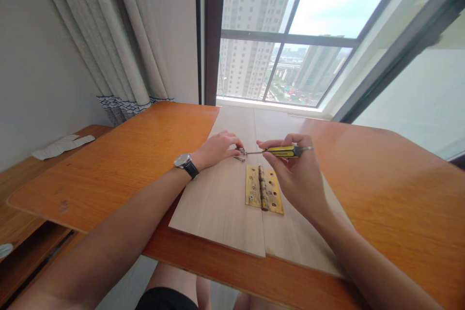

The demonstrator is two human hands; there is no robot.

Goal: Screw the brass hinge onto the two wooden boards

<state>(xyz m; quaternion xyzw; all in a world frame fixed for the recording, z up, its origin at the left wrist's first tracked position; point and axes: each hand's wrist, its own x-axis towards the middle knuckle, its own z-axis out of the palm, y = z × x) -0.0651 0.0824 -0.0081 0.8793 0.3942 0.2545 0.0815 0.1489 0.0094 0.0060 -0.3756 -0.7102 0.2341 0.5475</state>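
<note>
My right hand (pixel 296 169) grips a yellow and black screwdriver (pixel 281 151), its thin shaft pointing left. The fingers of my left hand (pixel 220 149) are closed on a screw (pixel 244 153) at the screwdriver's tip; whether tip and screw head touch is too small to tell. More small screws (pixel 240 159) lie by those fingertips. Nearer to me, a brass hinge (pixel 264 189) lies spread flat across the seam of two pale boards, the left board (pixel 218 208) and the right board (pixel 294 237). One screw head shows in the hinge's left leaf; holes show in the right leaf.
The boards rest on an orange-brown wooden table (pixel 399 193), whose front edge is close to my legs. Beyond it stand a window (pixel 286 36) and a grey curtain (pixel 127 34). A white cloth or paper (pixel 63 146) lies on a lower surface at left.
</note>
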